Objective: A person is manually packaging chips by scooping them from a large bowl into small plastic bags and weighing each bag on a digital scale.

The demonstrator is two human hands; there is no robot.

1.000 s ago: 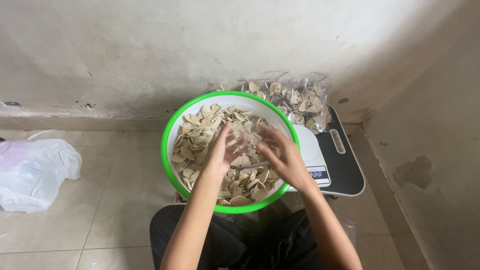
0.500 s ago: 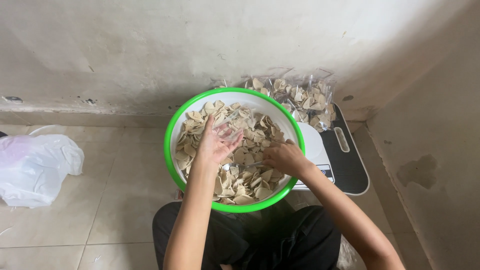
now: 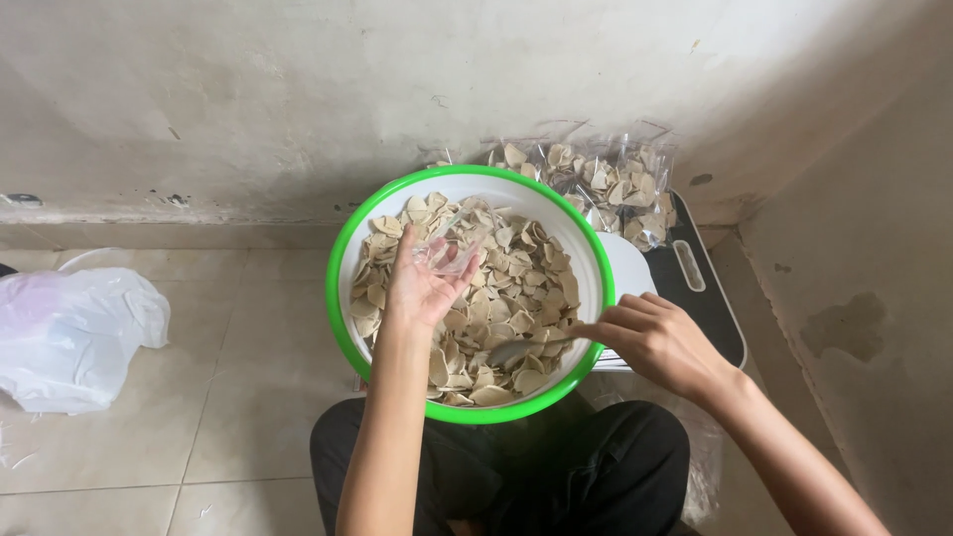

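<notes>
Withdrawn to the green-rimmed basin's (image 3: 342,260) edge, right hand (image 3: 657,338) pinches a spoon (image 3: 516,349) among chips (image 3: 516,278); left hand (image 3: 422,283), half open, cradles a clear bag (image 3: 452,248).

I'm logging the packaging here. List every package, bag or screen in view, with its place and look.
Clear plastic bags of pale chips: against the wall behind the green-rimmed white bowl, glossy.
Small clear empty bag: in the left hand, over the bowl.
White plastic bag: crumpled on the tiled floor, left.
Black scale: right of the bowl; its small pale display is unreadable.
</notes>
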